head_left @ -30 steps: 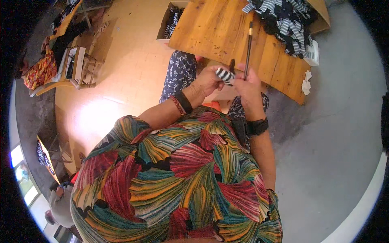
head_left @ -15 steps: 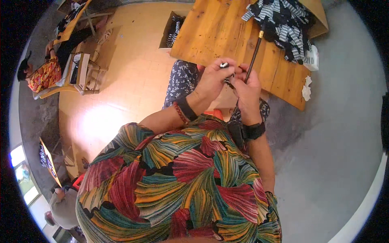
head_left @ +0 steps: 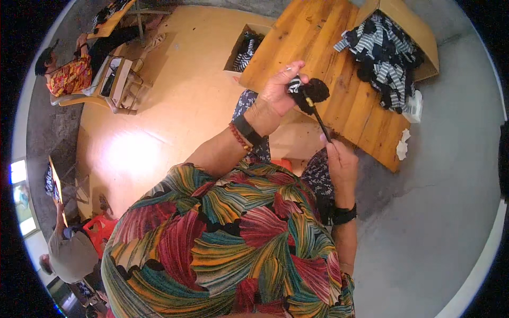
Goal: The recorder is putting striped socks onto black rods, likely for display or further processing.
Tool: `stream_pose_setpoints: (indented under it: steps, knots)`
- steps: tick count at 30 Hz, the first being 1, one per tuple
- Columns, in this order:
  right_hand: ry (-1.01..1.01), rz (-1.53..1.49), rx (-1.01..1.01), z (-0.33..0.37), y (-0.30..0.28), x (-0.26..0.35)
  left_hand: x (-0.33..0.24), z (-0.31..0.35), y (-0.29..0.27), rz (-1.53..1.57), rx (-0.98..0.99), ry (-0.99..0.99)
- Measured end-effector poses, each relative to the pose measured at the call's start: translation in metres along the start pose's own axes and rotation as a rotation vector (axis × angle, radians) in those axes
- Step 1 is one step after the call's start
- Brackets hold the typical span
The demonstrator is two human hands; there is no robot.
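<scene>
In my left hand (head_left: 277,91) is a small black-and-white striped fabric piece (head_left: 295,84), pinched near the fingers. A dark, fluffy, rounded part (head_left: 318,90) sticks out beside it; whether it is the same piece or the end of the stick, I cannot tell. My right hand (head_left: 342,159) grips the lower end of a thin black stick (head_left: 322,123) with a gold-coloured band. The stick slants up and left, and its upper end meets the dark fluffy part at my left hand. Both hands are held over my lap, at the table's near edge.
A wooden table (head_left: 286,50) stands ahead. On its far right, a tipped cardboard box (head_left: 424,40) spills a heap of striped and black fabric pieces (head_left: 389,58). Another box (head_left: 233,69) with similar pieces stands left of the table. Crumpled white tissue (head_left: 403,144) lies at the right edge. Two people sit at left.
My right hand has moved down and away from my left. The stick's upper end has swung from the fabric heap to my left hand, where the dark fluffy part now shows.
</scene>
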State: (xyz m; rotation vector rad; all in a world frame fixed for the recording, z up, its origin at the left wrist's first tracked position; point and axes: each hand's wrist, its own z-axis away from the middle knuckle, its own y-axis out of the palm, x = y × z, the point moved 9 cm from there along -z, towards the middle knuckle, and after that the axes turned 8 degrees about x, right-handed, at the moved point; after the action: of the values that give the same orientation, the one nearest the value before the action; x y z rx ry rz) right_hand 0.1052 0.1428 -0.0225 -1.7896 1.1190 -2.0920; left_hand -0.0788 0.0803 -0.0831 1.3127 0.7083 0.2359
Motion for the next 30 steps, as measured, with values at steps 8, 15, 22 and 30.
stream_pose_setpoints:
  steps: [8, 15, 22, 30]
  knots:
    - [0.063, -0.048, 0.050, -0.006, 0.013, -0.010, 0.011, 0.009, 0.019, -0.049, -0.009, 0.021]
    - [0.084, -0.306, 0.053, -0.007, 0.029, -0.013, 0.014, 0.010, 0.025, -0.142, -0.012, 0.098]
    - [0.264, -0.485, 0.172, -0.011, 0.047, -0.023, 0.011, 0.009, 0.031, -0.150, 0.043, 0.125]
    - [0.480, -0.796, 0.246, -0.029, 0.075, -0.021, 0.031, 0.019, 0.026, -0.077, -0.036, 0.038]
